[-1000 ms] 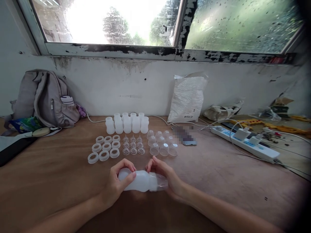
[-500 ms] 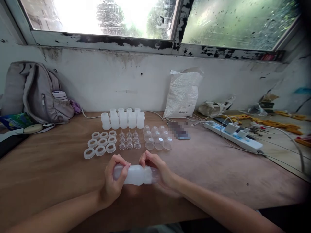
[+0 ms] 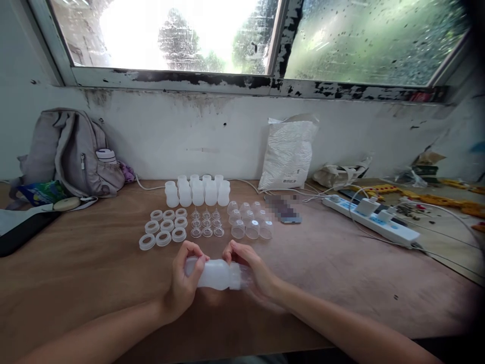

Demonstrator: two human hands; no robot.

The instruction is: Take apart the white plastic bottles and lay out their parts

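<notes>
A translucent white baby bottle (image 3: 215, 274) lies sideways between my hands, above the table's near part. My left hand (image 3: 185, 275) is wrapped round its base end, thumb on top. At the other end my right hand (image 3: 252, 265) closes round the collar and clear cap (image 3: 245, 277); its palm partly hides the cap. Beyond my hands, screw rings (image 3: 163, 238) stand in rows at the left. Clear nipples (image 3: 206, 232) are set out in the middle, and clear domed caps (image 3: 252, 230) to their right. Several white bottles (image 3: 197, 193) stand upright behind them.
A grey backpack (image 3: 71, 151) rests at the back left near a black flat object (image 3: 26, 237). Against the wall leans a white plastic bag (image 3: 288, 154). A blurred-out phone (image 3: 284, 210), a power strip (image 3: 371, 220) and cables occupy the right.
The camera view has shifted a little, so the whole scene sits slightly lower and to the right. Both hands keep their hold on the bottle.
</notes>
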